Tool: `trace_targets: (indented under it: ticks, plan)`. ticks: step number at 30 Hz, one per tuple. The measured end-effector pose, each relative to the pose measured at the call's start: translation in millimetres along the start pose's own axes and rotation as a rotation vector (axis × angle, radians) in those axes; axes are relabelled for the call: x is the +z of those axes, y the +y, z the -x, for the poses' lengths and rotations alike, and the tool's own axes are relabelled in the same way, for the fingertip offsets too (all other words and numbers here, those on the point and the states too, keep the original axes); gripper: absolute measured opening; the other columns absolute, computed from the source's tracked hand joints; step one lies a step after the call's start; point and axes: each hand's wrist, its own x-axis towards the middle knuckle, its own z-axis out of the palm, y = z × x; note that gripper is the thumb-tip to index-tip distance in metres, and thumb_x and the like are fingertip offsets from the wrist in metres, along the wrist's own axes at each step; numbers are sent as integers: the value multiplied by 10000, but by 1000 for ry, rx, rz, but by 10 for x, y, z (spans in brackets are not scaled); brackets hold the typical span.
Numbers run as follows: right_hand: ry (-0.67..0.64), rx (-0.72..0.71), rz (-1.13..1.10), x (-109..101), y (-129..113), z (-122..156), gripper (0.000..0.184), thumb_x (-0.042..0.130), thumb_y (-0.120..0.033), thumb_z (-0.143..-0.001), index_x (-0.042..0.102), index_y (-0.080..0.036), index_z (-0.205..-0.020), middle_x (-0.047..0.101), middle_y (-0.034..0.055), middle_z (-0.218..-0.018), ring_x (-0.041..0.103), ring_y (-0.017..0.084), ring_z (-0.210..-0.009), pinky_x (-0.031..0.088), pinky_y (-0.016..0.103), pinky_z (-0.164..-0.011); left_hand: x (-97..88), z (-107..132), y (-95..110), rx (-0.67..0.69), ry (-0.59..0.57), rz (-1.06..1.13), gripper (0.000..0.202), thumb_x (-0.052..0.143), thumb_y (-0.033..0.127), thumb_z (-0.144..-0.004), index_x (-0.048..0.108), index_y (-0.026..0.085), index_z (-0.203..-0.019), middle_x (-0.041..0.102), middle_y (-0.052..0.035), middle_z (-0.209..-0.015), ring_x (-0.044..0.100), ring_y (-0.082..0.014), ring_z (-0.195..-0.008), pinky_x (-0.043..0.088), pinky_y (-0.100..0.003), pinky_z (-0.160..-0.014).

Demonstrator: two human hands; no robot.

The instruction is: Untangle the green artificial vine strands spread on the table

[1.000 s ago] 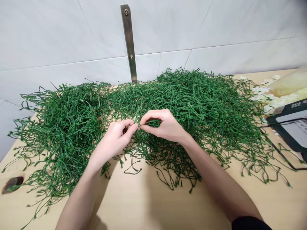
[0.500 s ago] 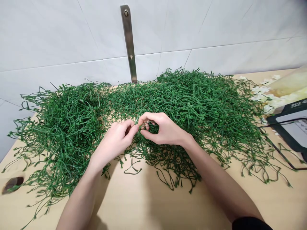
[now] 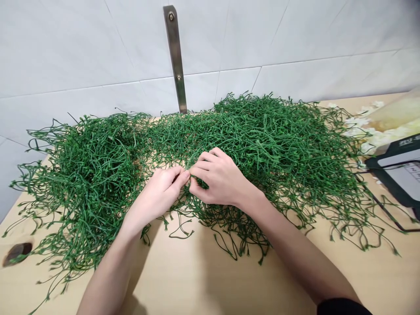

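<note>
My left hand [image 3: 160,188] is closed, thumb and forefinger pinched at the middle of the view on a thin green artificial stem, most of which the fingers cover. Against those fingertips rests my right hand [image 3: 218,177], its fingers curled and the thumb bent in below them. Whatever sits between the right fingertips is hidden. Beneath and behind both hands spreads a tangled heap of green artificial stems [image 3: 272,135], thin and wavy with small forked tips. A denser clump of green stems [image 3: 95,170] lies to the left of my left hand.
The wooden tabletop [image 3: 177,275] has a dark knot [image 3: 17,253] at the left. A metal bracket [image 3: 175,57] is fixed to the white tiled wall [image 3: 82,43] behind. White artificial flowers [image 3: 364,127] and a black-framed object with a pale label [image 3: 400,170] are at the right.
My right hand has turned over and closed up, its fingers now curling toward the left fingertips. My left hand stays almost in place.
</note>
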Motion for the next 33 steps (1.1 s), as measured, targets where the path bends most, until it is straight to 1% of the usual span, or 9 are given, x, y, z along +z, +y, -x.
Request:
trace_targets:
  ticks: [3, 6, 9, 11, 17, 21, 25, 30, 33]
  plan:
    - [40, 34, -48, 2, 7, 5, 260, 480, -228, -829, 612, -171, -611, 661, 45, -631, 522, 194, -725, 344, 385, -748, 5, 2, 18, 6, -9, 50, 364, 424, 333, -940, 388, 189, -607, 352, 54, -556, 318, -103, -537, 257, -256, -522]
    - [88, 71, -166, -7, 35, 7, 227, 509, -214, -778, 577, -174, -565, 614, 17, -586, 504, 164, -677, 337, 348, -689, 2, 6, 47, 29, -22, 117, 359, 432, 346, -939, 399, 189, -618, 341, 56, -566, 308, -99, -537, 252, -254, -512]
    - [135, 52, -332, -12, 77, 7, 201, 508, -179, -764, 567, -173, -572, 566, -4, -567, 489, 140, -653, 345, 306, -663, 8, 8, 69, 54, -45, 206, 353, 446, 363, -931, 401, 192, -626, 322, 57, -579, 288, -96, -535, 239, -250, -491]
    - [150, 19, -392, -5, 104, 6, 189, 501, -151, -769, 574, -170, -596, 550, -13, -566, 484, 134, -656, 347, 291, -665, 25, 3, 72, 51, -39, 258, 346, 453, 363, -924, 402, 192, -627, 312, 58, -583, 276, -94, -530, 225, -251, -478]
    - [159, 5, -341, 58, 137, 5, 199, 489, -123, -797, 624, -157, -654, 580, 4, -613, 488, 138, -660, 318, 302, -669, 125, -26, 50, 24, 71, 273, 358, 477, 332, -900, 357, 191, -593, 280, 58, -574, 245, -86, -527, 192, -258, -480]
    - [183, 12, -315, 119, 144, 4, 219, 475, -106, -795, 598, -162, -624, 580, 4, -600, 474, 139, -655, 308, 306, -668, 172, -33, 55, 5, 105, 256, 364, 469, 320, -896, 336, 188, -583, 268, 57, -567, 242, -84, -531, 192, -260, -493]
    - [172, 24, -296, 164, 160, 7, 246, 434, -95, -815, 569, -163, -621, 584, 6, -597, 479, 146, -663, 313, 307, -666, 183, -36, 67, 2, 136, 244, 365, 459, 312, -894, 317, 189, -581, 267, 54, -565, 249, -85, -536, 201, -261, -501]
    - [123, 47, -336, 130, 165, 11, 217, 444, -121, -856, 630, -149, -748, 668, 27, -696, 542, 148, -700, 344, 310, -700, 169, -40, 38, -9, 165, 253, 343, 473, 312, -886, 363, 186, -587, 264, 54, -565, 247, -90, -536, 188, -265, -501]
    - [103, 62, -338, 81, 154, 12, 207, 461, -133, -845, 625, -155, -719, 666, 31, -679, 551, 152, -699, 354, 314, -704, 170, -51, 9, -20, 153, 338, 340, 488, 323, -875, 371, 188, -585, 256, 57, -561, 243, -88, -526, 190, -264, -496]
